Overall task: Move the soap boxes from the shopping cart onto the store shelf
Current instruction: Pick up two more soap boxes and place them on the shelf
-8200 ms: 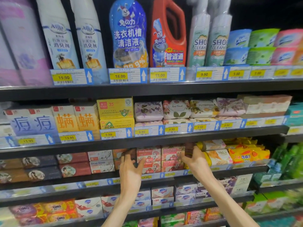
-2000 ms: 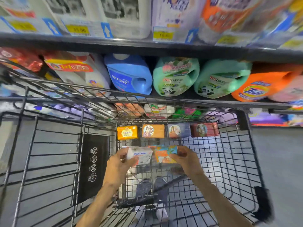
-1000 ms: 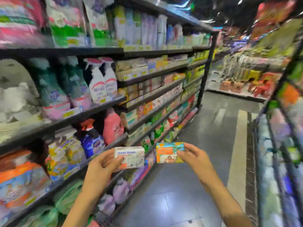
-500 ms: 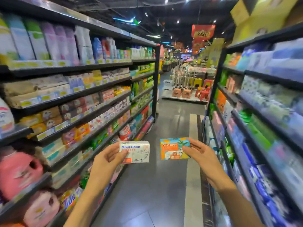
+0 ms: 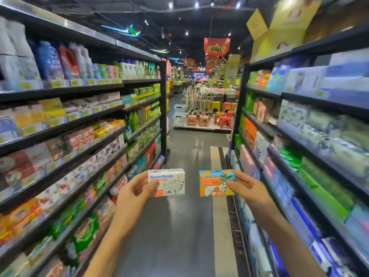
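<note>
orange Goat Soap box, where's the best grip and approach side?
Judging by its pose, pinch the orange Goat Soap box at its short right end, coming from the right, thumb on the printed front, fingers behind. The right hand grips there, leaving the label and left end clear for sliding into a shelf row.

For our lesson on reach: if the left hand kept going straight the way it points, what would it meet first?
Nothing close, it seems. The left hand, holding the white soap box, points down the open aisle floor; the stools lie far ahead, though depth is unclear.

Two soap boxes: one white box [image 5: 166, 182], one orange-blue box [image 5: 216, 183]. Two hands.
</note>
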Motion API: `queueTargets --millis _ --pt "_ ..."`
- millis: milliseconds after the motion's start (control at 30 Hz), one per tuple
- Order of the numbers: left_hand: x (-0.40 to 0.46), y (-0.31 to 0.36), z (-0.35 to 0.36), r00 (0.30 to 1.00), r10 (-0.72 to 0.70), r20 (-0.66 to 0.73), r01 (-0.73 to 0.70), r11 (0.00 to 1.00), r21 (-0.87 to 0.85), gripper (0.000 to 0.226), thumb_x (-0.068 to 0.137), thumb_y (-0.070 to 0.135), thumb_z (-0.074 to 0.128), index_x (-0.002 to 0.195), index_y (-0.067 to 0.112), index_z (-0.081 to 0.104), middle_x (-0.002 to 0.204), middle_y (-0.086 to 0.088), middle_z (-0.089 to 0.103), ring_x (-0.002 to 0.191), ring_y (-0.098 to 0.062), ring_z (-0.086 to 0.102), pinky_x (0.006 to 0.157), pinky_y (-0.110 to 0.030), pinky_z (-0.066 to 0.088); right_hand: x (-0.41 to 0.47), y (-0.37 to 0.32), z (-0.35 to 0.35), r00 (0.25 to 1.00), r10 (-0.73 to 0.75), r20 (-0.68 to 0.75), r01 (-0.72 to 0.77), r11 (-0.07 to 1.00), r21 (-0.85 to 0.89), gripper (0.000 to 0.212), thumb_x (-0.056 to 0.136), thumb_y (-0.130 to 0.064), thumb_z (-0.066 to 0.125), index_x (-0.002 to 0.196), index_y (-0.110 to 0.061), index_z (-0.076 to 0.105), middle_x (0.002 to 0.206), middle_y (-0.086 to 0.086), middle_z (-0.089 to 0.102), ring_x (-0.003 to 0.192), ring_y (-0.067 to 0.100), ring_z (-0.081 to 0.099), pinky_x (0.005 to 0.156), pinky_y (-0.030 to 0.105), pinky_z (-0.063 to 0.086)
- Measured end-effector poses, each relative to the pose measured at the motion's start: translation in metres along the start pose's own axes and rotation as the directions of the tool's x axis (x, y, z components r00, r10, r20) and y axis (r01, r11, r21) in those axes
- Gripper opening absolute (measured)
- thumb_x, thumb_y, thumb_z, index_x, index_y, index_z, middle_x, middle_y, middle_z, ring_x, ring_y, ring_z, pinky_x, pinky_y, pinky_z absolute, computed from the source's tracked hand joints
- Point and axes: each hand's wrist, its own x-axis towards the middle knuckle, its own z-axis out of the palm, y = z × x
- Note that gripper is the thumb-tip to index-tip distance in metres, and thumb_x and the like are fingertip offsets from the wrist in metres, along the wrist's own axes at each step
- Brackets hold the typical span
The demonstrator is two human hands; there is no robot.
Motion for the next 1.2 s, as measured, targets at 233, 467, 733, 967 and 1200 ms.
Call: queueTargets --millis 233,467,733,967,1200 --pt "0.127 -0.034 0.003 0.999 0.004 -0.041 -0.003 0.999 0.032 0.022 0.094 0.023 0.067 0.114 0.035 0.067 0.103 0.015 0.077 0.095 -0.003 0.073 0.077 -0.015 0.057 0.139 0.028 0.016 1.000 0.011 0.006 -0.012 1.000 0.004 0.033 0.088 -0.008 0.070 0.120 -0.014 0.067 0.114 0.005 0.075 0.109 0.022 0.070 0.092 0.025 0.056" --pt "0.242 -0.094 -0.030 0.975 -0.032 -0.220 0.052 0.995 0.088 0.032 0.091 0.034 0.070 0.123 0.031 0.067 0.110 0.014 0.076 0.103 -0.004 0.071 0.086 -0.022 0.058 0.307 0.085 0.064 0.993 0.012 0.122 -0.015 1.000 0.019 0.037 0.087 -0.007 0.072 0.123 -0.012 0.066 0.113 0.002 0.076 0.108 0.017 0.071 0.090 0.022 0.056" --pt "0.343 -0.141 -0.091 0.859 -0.023 -0.512 0.119 0.981 0.156 0.041 0.089 0.035 0.071 0.129 0.026 0.064 0.118 0.013 0.073 0.109 -0.001 0.068 0.091 -0.023 0.056 0.488 0.140 0.173 0.906 0.006 0.422 -0.030 0.998 0.049 0.033 0.086 -0.009 0.071 0.119 -0.014 0.069 0.108 -0.001 0.077 0.100 0.011 0.071 0.080 0.015 0.054" --pt "0.372 -0.149 -0.152 0.658 0.054 -0.751 0.187 0.955 0.232 0.028 0.092 0.029 0.071 0.119 0.034 0.065 0.112 0.020 0.073 0.106 0.006 0.066 0.085 -0.014 0.054 0.574 0.161 0.298 0.710 -0.015 0.704 -0.035 0.998 0.057 0.029 0.088 -0.021 0.072 0.116 -0.027 0.069 0.109 -0.008 0.076 0.102 0.006 0.071 0.076 0.012 0.052" --pt "0.345 -0.152 -0.220 0.454 0.104 -0.885 0.268 0.931 0.247 0.034 0.092 0.030 0.070 0.125 0.026 0.062 0.118 0.019 0.069 0.106 0.010 0.064 0.087 -0.010 0.052 0.582 0.177 0.428 0.510 -0.061 0.858 -0.035 0.995 0.091 0.027 0.091 -0.019 0.070 0.106 -0.041 0.063 0.095 -0.034 0.071 0.090 -0.016 0.065 0.068 0.000 0.046"
